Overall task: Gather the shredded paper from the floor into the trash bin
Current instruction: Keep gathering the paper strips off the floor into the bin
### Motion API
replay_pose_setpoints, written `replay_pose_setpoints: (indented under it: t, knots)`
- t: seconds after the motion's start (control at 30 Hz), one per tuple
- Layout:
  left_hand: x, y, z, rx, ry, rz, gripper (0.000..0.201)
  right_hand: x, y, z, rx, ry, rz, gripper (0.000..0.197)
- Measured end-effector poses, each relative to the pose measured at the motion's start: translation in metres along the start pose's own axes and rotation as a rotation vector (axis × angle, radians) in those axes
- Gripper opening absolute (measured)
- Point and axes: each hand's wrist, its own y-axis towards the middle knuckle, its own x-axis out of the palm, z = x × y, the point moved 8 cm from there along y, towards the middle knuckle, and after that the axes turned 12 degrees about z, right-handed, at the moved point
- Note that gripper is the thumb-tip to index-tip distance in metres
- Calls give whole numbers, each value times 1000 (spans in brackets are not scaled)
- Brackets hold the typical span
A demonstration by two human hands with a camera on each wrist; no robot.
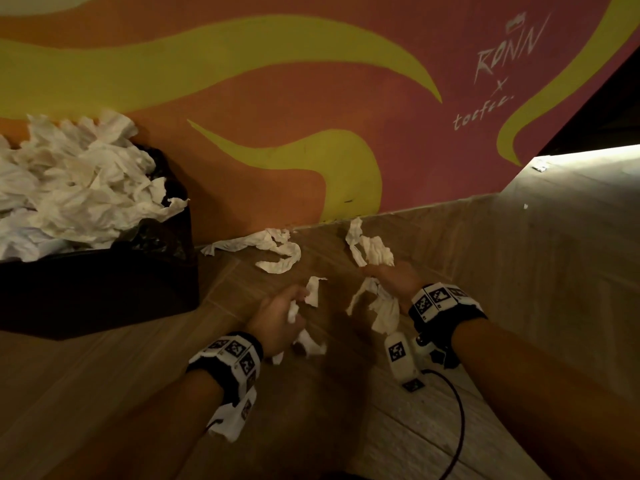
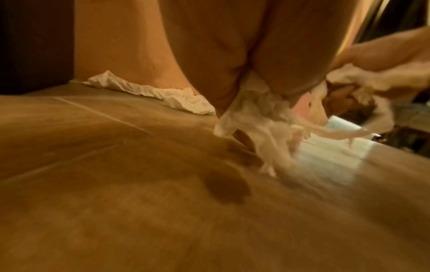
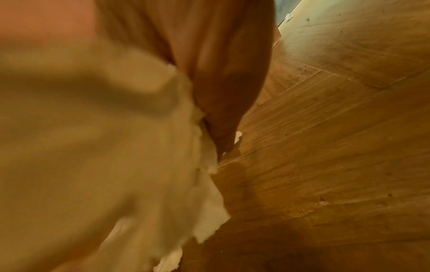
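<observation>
White shredded paper lies on the wooden floor by the wall; one long strip [image 1: 273, 249] stays loose there. My left hand [image 1: 277, 317] hovers low over the floor and grips a bunch of paper strips [image 1: 304, 327], seen dangling [image 2: 267, 125] in the left wrist view. My right hand [image 1: 391, 278] grips a larger bunch of strips [image 1: 381, 303] that stick out above and below the fist and fill the right wrist view [image 3: 116, 147]. The black trash bin [image 1: 104, 282] stands at the left against the wall, heaped with white paper [image 1: 76, 188].
A painted orange, pink and yellow wall [image 1: 277, 133] runs behind the paper. A black cable [image 1: 457, 417] hangs from my right wrist over the floor. Small paper scraps [image 1: 539, 165] lie far right by the wall's end.
</observation>
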Motion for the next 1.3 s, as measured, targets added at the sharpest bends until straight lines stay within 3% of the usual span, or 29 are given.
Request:
replay_pose_setpoints:
  t: [0.2,0.27,0.33,0.4,0.5,0.57,0.63,0.67,0.77,0.9,1.0,1.3]
  knots:
    - [-17,33,26,100,9,327,15,-8,4,-23,-136,94,39,18]
    - [-2,45,27,87,63,263,29,-12,6,-36,-240,45,96,19]
    - [18,52,18,41,190,117,44,-14,10,-48,-336,-36,175,23]
    - [28,54,8,54,338,67,37,-13,12,-54,-398,-117,236,38]
    - [26,49,-2,55,370,99,25,2,19,-53,-493,-335,193,49]
    - [15,47,-5,28,360,136,23,19,23,-49,-579,-561,120,43]
    - [-11,48,-2,15,305,258,11,30,26,-46,-636,-660,95,39]
    - [-26,50,1,22,263,324,6,33,26,-43,-628,-655,80,41]
    - [-64,59,3,68,259,444,20,41,28,-29,-565,-731,43,51]
    - [-87,77,-19,-57,246,427,58,42,29,-23,-494,-833,40,32]
    - [-85,83,-34,-126,311,350,68,43,27,-24,-499,-840,6,24]
    - [-77,78,-48,-152,441,358,31,44,13,-33,-617,-850,-54,24]
